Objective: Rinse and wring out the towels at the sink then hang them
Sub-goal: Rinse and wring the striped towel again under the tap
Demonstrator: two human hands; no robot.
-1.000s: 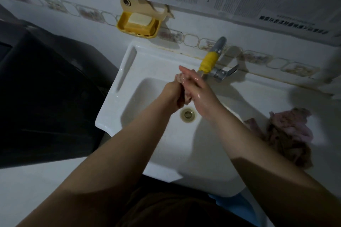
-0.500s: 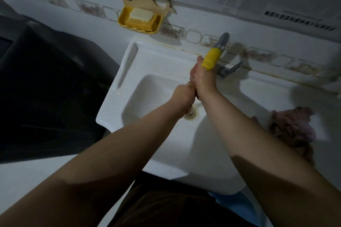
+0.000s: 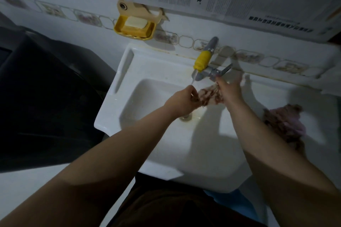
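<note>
Both hands' fingers, left hand (image 3: 181, 100) and right hand (image 3: 229, 89), gripped the towel (image 3: 210, 95) stretched between them, so tap water (image 3: 193, 79) could rinse it.

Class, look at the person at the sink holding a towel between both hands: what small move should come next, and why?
Probably shift the towel slightly left, under the thin stream from the yellow-tipped tap. The left hand and right hand grip its two ends over the basin, but the water seems to land near the left hand, missing most of the cloth.
</note>
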